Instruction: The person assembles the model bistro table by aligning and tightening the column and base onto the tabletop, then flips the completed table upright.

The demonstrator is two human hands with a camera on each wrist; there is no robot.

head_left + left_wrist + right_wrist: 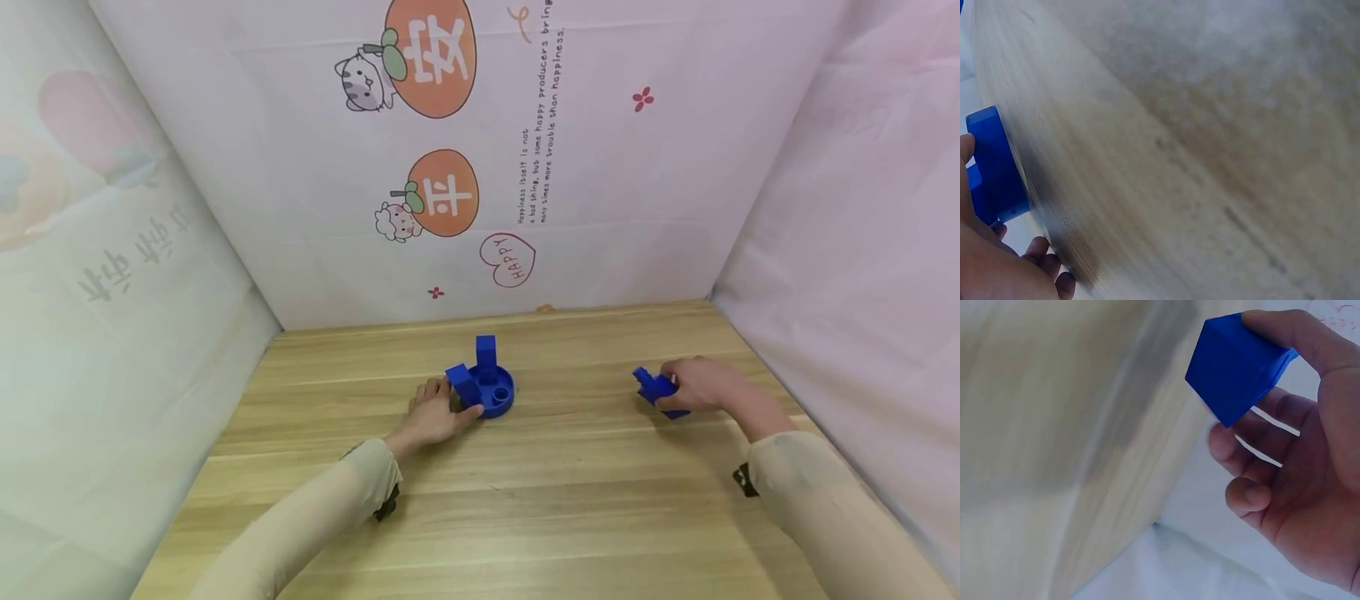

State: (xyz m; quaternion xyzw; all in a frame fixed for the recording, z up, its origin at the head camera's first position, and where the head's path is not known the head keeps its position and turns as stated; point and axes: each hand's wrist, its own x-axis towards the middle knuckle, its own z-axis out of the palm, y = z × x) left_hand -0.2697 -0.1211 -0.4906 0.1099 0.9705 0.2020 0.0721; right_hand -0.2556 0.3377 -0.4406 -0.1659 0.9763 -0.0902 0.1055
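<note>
Blue block (656, 387) juts from your pinching right hand (701, 385), angular, one end seemingly stepped; your left hand (433, 418) grips the round base (497, 410).

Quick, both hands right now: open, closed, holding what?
Left hand: holding the round base, thumb and fingers around its edge.
Right hand: holding the blue piece, pinched.

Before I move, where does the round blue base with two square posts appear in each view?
Head: round blue base just below centre, gripped by the left hand.
Left wrist: base at the left edge, partly visible.
Right wrist: not in it.
Shared landmark: pale wood-grain tabletop.
</note>
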